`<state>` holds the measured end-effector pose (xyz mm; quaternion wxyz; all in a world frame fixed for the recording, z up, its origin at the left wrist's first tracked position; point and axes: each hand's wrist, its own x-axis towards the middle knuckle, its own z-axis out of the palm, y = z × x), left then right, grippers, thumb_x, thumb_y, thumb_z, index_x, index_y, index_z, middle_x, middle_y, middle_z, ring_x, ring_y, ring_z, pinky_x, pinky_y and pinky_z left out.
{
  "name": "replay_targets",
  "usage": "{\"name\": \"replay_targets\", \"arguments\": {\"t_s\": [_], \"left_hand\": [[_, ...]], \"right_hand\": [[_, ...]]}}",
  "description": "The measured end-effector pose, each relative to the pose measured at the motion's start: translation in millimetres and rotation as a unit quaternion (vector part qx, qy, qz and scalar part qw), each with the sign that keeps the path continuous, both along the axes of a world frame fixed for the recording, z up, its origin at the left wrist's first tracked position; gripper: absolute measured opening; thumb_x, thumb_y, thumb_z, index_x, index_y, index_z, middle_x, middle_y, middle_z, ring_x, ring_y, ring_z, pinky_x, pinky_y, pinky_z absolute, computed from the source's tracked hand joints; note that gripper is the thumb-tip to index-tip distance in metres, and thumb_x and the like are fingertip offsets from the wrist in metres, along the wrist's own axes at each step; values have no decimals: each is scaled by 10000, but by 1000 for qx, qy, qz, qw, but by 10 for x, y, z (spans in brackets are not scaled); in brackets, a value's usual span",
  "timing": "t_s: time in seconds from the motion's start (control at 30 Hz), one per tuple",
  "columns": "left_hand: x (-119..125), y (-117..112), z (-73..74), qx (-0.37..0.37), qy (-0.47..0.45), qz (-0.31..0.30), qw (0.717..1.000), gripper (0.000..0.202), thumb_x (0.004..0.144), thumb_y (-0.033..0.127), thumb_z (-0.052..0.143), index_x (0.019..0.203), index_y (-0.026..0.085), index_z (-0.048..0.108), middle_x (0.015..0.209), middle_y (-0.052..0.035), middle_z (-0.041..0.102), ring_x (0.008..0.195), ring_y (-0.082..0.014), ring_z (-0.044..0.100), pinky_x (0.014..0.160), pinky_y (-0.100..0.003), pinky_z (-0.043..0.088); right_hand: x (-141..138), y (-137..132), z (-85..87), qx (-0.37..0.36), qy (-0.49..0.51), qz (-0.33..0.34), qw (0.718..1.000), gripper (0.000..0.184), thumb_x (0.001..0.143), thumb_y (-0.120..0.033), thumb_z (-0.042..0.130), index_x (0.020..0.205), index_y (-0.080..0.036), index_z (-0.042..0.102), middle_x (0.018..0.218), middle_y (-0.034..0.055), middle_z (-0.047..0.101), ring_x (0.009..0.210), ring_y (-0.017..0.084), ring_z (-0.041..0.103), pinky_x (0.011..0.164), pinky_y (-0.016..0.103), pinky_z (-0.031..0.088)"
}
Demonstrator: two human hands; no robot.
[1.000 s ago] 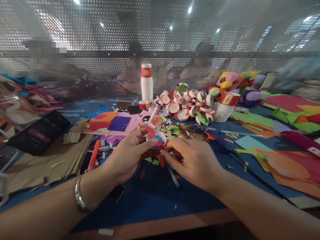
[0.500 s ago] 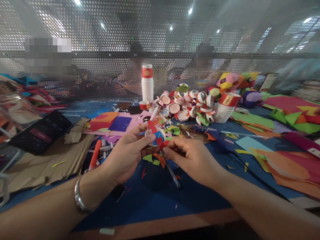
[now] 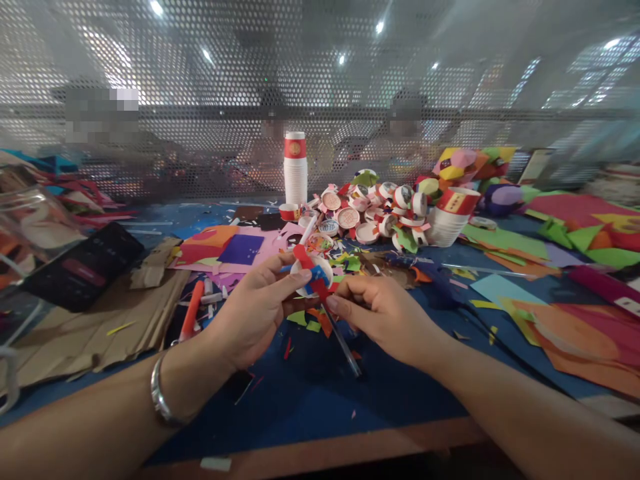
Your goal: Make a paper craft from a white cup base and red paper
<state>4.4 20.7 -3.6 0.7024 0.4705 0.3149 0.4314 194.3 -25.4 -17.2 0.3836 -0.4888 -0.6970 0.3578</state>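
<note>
My left hand (image 3: 253,310), closed, grips a small round white cut-down paper cup piece (image 3: 325,265) between thumb and fingers. A red paper strip (image 3: 301,255) and a blue paper strip (image 3: 319,272) cross its face. At the lower right of the piece, my right hand (image 3: 387,317) is closed in a pinch at the red strip's lower end. Its fingertips partly hide that end. Below the hands a clear stick (image 3: 346,350) slants down over the blue table; whether it touches the piece is hidden.
A heap of cut cup pieces (image 3: 349,217) lies behind my hands, beside stacked paper cups (image 3: 295,180). Left are a phone (image 3: 83,267), cardboard (image 3: 95,340) and an orange glue gun or pen-like tool (image 3: 192,310). Coloured paper (image 3: 570,327) and a dark cable (image 3: 520,353) lie right.
Both hands keep nearly the same place and hold. The cup piece has tilted slightly, so more of its white face shows on the right.
</note>
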Motion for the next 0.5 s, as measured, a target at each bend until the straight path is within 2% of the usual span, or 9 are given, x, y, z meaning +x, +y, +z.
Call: {"name": "replay_targets", "arguments": {"t_s": [0.2, 0.4, 0.5], "left_hand": [[-4, 2, -6, 5, 6, -7, 1000, 110, 884, 153, 765, 904, 174, 659, 877, -5, 740, 792, -151, 718, 775, -321, 629], [3, 3, 5, -4, -8, 13, 1000, 127, 884, 138, 743, 986, 179, 681, 954, -35, 767, 847, -172, 734, 799, -337, 622], [-1, 4, 7, -16, -9, 20, 1000, 111, 880, 130, 741, 959, 177, 677, 912, -23, 757, 833, -176, 736, 804, -356, 632]], "right_hand": [[-9, 9, -1, -1, 0, 1, 1000, 319, 974, -355, 598, 697, -202, 554, 586, -51, 498, 541, 94, 422, 507, 262, 320], [-7, 15, -23, -4, 17, 6, 1000, 314, 982, -376, 594, 723, -199, 588, 606, -45, 503, 563, 100, 422, 515, 270, 329], [-4, 20, -26, -2, 19, 6, 1000, 317, 983, -384, 598, 726, -198, 590, 607, -47, 498, 564, 98, 419, 515, 269, 327]]}}
